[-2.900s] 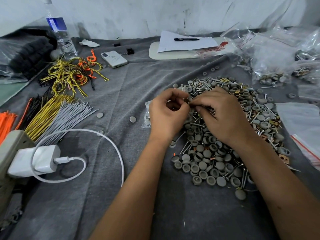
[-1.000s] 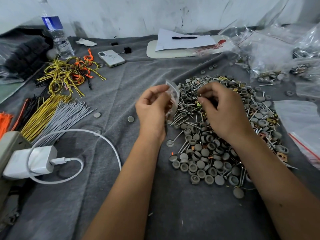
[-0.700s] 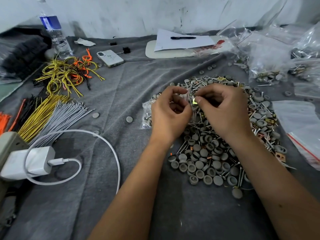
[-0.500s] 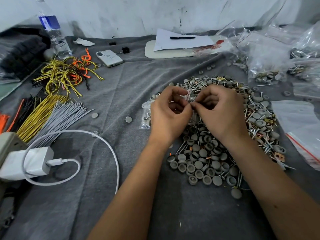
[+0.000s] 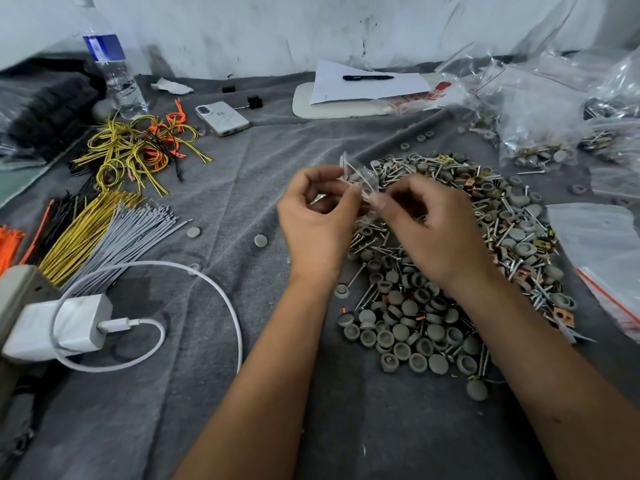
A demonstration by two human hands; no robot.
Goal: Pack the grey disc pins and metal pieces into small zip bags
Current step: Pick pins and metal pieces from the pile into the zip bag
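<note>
Both hands were raised over the grey cloth surface [image 5: 214, 188], at the 9 o'clock edge of the pile of grey disc pins and metal pieces [image 5: 450, 271]. Left hand [image 5: 317, 220] pinched a small clear zip bag [image 5: 358, 176] between thumb and fingertips; the bag stood up, tilted toward 11 o'clock. Right hand [image 5: 433, 230] had fingers curled, thumb and forefinger pinching the bag's other side; could not tell whether it also held a pin. Bag contents too blurred to read.

Pile spread from screen centre toward 3 o'clock, disc caps thick at its 6 o'clock end, nails and copper-coloured pieces mixed in higher up. Two loose discs [image 5: 261, 240] lay apart at 9 o'clock of the left hand. Filled clear bags [image 5: 540, 133] sat at 1–2 o'clock, a flat empty bag with red strip [image 5: 602, 251] at 3 o'clock. Cable tie bundles [image 5: 104, 230] at 9 o'clock, white charger and cable [image 5: 65, 327] at 8 o'clock, phone [image 5: 222, 118] and water bottle [image 5: 110, 71] at 11 o'clock, paper with pen [image 5: 367, 77] at 12.
</note>
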